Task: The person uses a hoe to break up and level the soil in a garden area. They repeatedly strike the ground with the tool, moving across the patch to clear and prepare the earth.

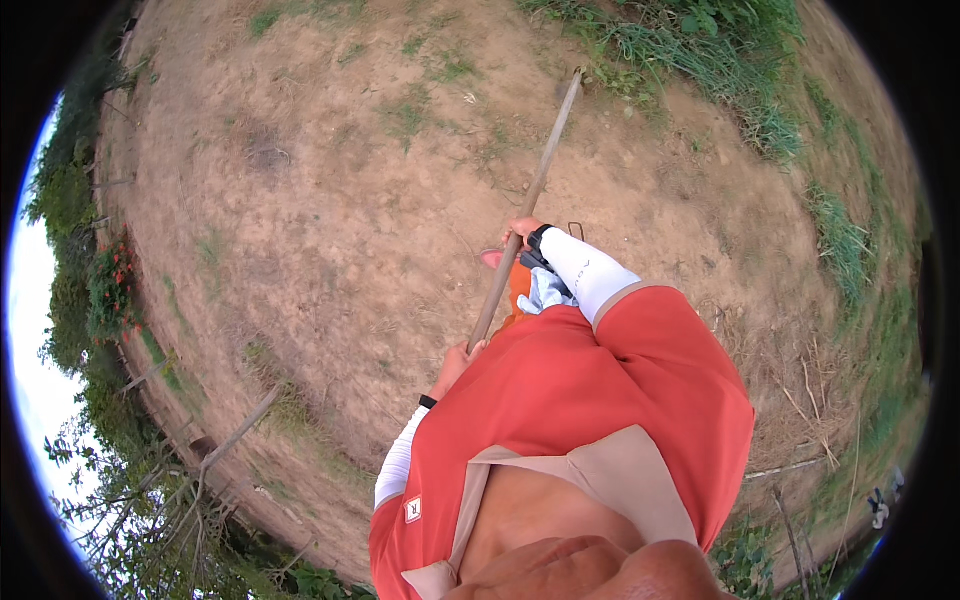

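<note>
A long wooden pole point(551, 142), like a tool handle, slants from near my belly up to a grass clump. My right hand point(523, 231), with a dark watch at the wrist, is closed around its middle. My left hand point(456, 364), wearing a black wristband, grips the near end beside my red shirt. The far end of the pole meets the ground by the grass; whether it bears a tool head cannot be told. A pale cloth point(546, 291) hangs at my waist, below a dark object near my right wrist.
Bare brown soil point(337, 195) lies ahead. Thick green grass point(720, 75) grows at the upper right. Dry stalks point(814, 397) lie to the right. A forked wooden post point(240, 427), trees and a bush with red flowers point(112, 285) stand on the left.
</note>
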Tool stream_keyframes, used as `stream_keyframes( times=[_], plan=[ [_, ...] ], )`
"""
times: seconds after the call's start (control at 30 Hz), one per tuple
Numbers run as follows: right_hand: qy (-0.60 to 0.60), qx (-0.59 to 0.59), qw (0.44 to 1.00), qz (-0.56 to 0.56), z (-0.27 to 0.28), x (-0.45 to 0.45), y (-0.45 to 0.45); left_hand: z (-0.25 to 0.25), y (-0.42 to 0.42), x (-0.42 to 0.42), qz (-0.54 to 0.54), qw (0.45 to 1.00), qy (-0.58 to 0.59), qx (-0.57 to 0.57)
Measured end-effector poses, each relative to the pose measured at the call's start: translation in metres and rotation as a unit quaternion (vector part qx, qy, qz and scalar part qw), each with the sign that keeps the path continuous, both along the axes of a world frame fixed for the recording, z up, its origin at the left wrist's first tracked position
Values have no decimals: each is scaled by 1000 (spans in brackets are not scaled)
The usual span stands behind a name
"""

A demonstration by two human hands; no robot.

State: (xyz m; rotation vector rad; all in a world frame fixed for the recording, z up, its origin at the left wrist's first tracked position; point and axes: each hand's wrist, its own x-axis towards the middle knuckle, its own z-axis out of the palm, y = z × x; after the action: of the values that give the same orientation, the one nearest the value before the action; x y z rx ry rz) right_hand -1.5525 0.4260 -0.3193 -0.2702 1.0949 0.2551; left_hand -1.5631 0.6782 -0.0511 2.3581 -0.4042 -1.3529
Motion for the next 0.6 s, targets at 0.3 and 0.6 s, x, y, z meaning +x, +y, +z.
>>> stream_keyframes(
  times=[0.3, 0.6],
  plan=[
    [-56, -121, 991, -24, 41, 40, -66, -47, -50, 19, -14, 996, -59, -68],
    [2, -194, 977, -91, 52, 49, -110, -45, -138, 43, -62, 994, -49, -78]
  ],
)
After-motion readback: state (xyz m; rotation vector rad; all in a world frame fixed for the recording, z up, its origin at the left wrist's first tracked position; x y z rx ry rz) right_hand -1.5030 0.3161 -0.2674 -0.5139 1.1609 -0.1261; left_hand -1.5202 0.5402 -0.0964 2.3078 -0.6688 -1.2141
